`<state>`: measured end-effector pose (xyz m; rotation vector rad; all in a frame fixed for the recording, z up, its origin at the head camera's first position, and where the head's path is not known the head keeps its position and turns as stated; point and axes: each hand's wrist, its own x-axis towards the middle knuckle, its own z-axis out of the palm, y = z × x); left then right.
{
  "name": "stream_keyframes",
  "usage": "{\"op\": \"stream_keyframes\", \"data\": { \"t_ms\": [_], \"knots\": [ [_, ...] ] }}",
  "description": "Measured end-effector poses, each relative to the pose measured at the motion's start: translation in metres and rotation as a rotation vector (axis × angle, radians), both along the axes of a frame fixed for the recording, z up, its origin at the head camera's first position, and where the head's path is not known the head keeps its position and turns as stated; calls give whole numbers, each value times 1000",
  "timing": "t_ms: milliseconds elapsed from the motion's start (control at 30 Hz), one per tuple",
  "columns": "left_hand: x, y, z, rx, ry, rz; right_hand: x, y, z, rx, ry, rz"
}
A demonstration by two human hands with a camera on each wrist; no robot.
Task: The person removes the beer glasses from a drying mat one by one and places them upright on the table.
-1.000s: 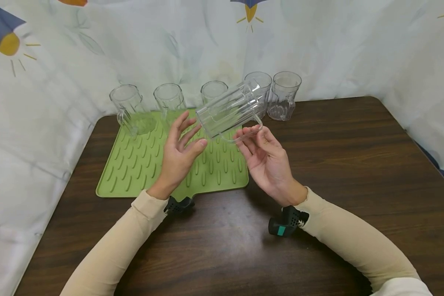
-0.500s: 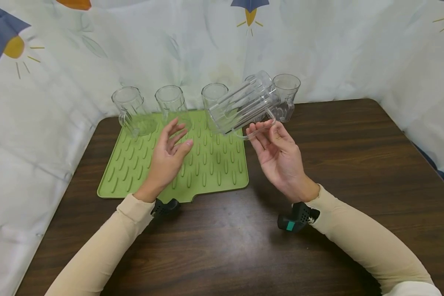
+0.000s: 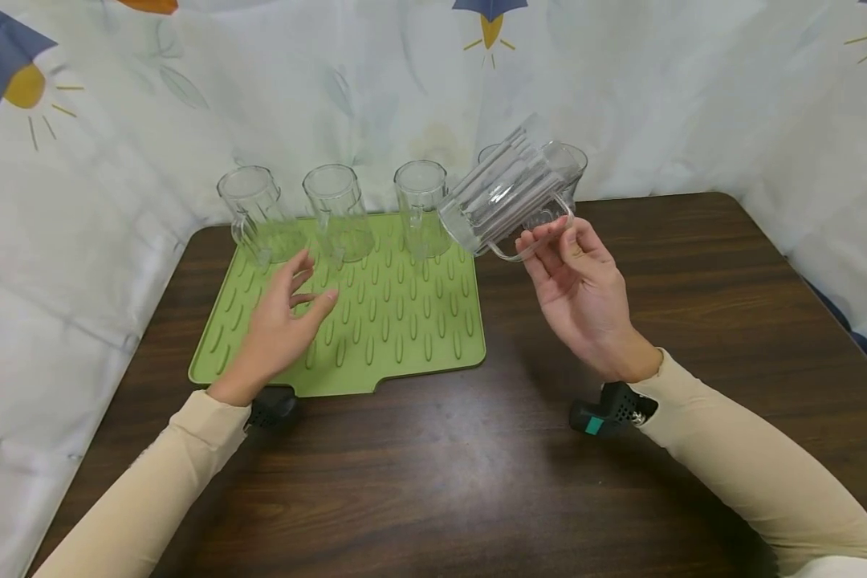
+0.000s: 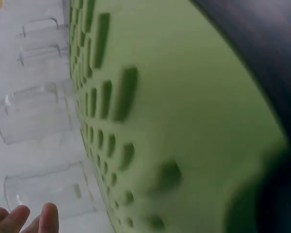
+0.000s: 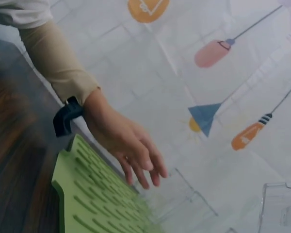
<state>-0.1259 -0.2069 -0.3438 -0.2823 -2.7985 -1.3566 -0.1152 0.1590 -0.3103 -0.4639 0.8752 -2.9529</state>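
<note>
My right hand (image 3: 585,301) grips the handle of a clear mug (image 3: 502,197), fingers and thumb curled round it. The mug is tilted in the air, past the right back corner of the green ridged mat (image 3: 376,341). Over the mat's left part, my left hand (image 3: 278,329) holds nothing, its fingers relaxed and apart from the glassware. Three clear mugs stand upright along the mat's back edge: a left mug (image 3: 260,217), a middle mug (image 3: 339,213) and a right mug (image 3: 422,209). In the left wrist view, left fingertips (image 4: 48,221) show in front of a mug (image 4: 48,191).
Two more clear mugs stand behind the held one, mostly hidden; the rim of the rightmost mug (image 3: 578,160) shows. Beneath everything is a dark wooden table (image 3: 448,482). A white patterned curtain (image 3: 376,80) hangs close along the back edge.
My right hand has carried the tilted mug to the right and slightly up, off from over the mat. My left hand has drawn away from it, leftward and down.
</note>
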Motion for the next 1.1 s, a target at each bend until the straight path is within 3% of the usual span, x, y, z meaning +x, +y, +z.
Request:
{"op": "stream_keyframes", "data": {
  "t_ms": [167, 367, 700, 933, 1100],
  "knots": [
    [2, -17, 0, -179, 38, -6, -2, 8, 4, 82, 22, -78],
    [4, -36, -1, -334, 77, -33, -7, 21, 8, 100, 76, -98],
    [11, -68, 1, -534, 40, -77, -15, 45, 12, 160, 126, -183],
    [13, -83, -2, -582, 22, -95, -23, 64, 15, 184, 131, -254],
    [16, -90, -2, -605, -35, -100, -27, 76, 18, 105, 132, -214]
  ]
}}
